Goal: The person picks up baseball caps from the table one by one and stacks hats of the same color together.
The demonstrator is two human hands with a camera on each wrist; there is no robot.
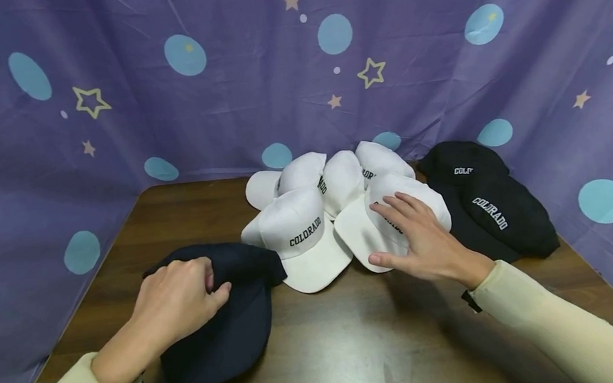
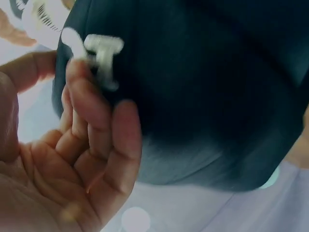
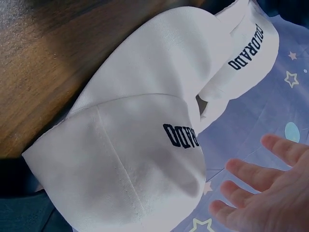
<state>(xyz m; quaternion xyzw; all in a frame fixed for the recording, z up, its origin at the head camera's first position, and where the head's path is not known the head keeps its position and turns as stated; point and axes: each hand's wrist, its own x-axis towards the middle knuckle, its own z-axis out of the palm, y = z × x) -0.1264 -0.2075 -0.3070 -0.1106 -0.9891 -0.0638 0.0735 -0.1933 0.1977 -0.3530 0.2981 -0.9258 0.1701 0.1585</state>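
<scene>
Navy baseball cap at left side of wooden table; left hand pinches it, fingers curled. Right hand holds nothing, fingers spread, near front-right white COLORADO cap. Four more white caps alongside and behind; black COLORADO caps to right. Star-patterned purple curtain beyond.

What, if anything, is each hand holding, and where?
Left hand grips the navy cap by an edge, but which edge can't be told; right hand holds nothing.
</scene>
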